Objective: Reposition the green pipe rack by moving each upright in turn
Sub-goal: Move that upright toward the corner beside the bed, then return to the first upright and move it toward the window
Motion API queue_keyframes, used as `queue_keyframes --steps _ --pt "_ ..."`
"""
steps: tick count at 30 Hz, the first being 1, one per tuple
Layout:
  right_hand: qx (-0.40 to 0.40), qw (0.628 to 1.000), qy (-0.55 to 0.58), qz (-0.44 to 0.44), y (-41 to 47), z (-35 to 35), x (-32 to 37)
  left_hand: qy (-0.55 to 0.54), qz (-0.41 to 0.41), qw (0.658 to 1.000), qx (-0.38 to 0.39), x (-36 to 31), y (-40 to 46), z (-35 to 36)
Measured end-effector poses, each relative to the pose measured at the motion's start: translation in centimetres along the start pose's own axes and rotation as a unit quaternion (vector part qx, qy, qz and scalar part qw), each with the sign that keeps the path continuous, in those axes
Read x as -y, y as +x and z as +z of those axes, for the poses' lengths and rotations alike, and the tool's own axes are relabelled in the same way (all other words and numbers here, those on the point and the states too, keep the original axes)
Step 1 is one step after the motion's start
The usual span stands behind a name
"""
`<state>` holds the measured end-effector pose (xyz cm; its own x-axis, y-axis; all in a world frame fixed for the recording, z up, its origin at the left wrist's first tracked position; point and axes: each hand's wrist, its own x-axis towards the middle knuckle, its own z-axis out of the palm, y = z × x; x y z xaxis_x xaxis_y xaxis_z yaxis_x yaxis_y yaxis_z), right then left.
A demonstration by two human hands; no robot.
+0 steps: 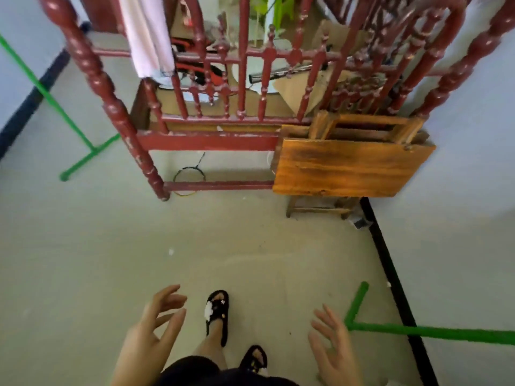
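Note:
The green pipe rack shows as two uprights. Its left upright (47, 93) slants down from the upper left edge to a foot bar (89, 157) on the floor. The right upright (434, 331) comes in from the lower right edge and meets its foot bar (358, 300) near the black skirting. My left hand (152, 334) hovers at the bottom centre-left, fingers spread, holding nothing. My right hand (333, 346) is open too, just left of the right upright's base and not touching it.
A red turned-wood bed frame (206, 140) stands ahead, with a white cloth (147, 37) hung on it. A folded wooden table (351, 168) leans against its right end, a small stool (317, 208) beneath. My slippered feet (217, 316) are between my hands.

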<state>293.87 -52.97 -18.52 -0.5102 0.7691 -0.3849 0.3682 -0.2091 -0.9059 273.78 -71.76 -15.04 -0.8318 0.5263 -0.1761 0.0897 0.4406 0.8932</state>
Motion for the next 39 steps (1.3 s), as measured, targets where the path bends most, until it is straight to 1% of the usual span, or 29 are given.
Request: queue_keyframes --steps 5,8,10,12,16,19,22,25,27,32,35,37,39 --pt "0.12 0.99 -0.057 -0.039 1.9 4.4 0.7 0.002 -0.053 0.988 -0.146 2.1 -4.8 -3.7" --pt "0.167 0.978 -0.098 -0.077 2.3 8.4 1.4 -0.017 -0.08 0.973 -0.218 3.4 -6.6 -6.3" --pt "0.192 0.97 -0.116 -0.09 2.1 11.5 2.2 -0.033 -0.09 0.963 -0.251 4.5 -7.4 -8.4" --pt "0.213 0.966 -0.108 -0.097 1.7 15.1 3.0 -0.039 -0.101 0.956 -0.273 6.1 -7.9 -10.9" --pt "0.263 0.952 -0.106 -0.12 -0.1 24.5 4.7 -0.038 -0.121 0.936 -0.329 9.7 -9.5 -18.4" --pt "0.307 0.934 -0.106 -0.15 -2.2 33.4 6.2 -0.048 -0.142 0.912 -0.382 12.8 -11.1 -25.2" --pt "0.358 0.914 -0.113 -0.156 -4.1 41.4 7.5 -0.063 -0.166 0.882 -0.437 16.0 -12.0 -31.0" --pt "0.386 0.9 -0.132 -0.152 -5.2 47.0 8.2 -0.099 -0.19 0.85 -0.482 18.5 -11.5 -35.2" --pt "0.393 0.896 -0.148 -0.146 -5.4 50.1 8.6 -0.107 -0.194 0.842 -0.493 20.0 -10.6 -37.3" --pt "0.397 0.889 -0.178 -0.142 -4.2 58.9 10.3 -0.115 -0.225 0.846 -0.469 23.7 -5.7 -43.7" --pt "0.398 0.889 -0.176 -0.139 -2.6 65.9 12.1 -0.111 -0.23 0.845 -0.47 25.5 -1.4 -48.9" --pt "0.412 0.883 -0.174 -0.142 -0.9 71.3 13.9 -0.103 -0.232 0.843 -0.474 27.0 1.8 -52.8" --pt "0.416 0.877 -0.176 -0.165 0.7 76.8 16.2 -0.098 -0.229 0.835 -0.491 27.7 5.1 -56.8"
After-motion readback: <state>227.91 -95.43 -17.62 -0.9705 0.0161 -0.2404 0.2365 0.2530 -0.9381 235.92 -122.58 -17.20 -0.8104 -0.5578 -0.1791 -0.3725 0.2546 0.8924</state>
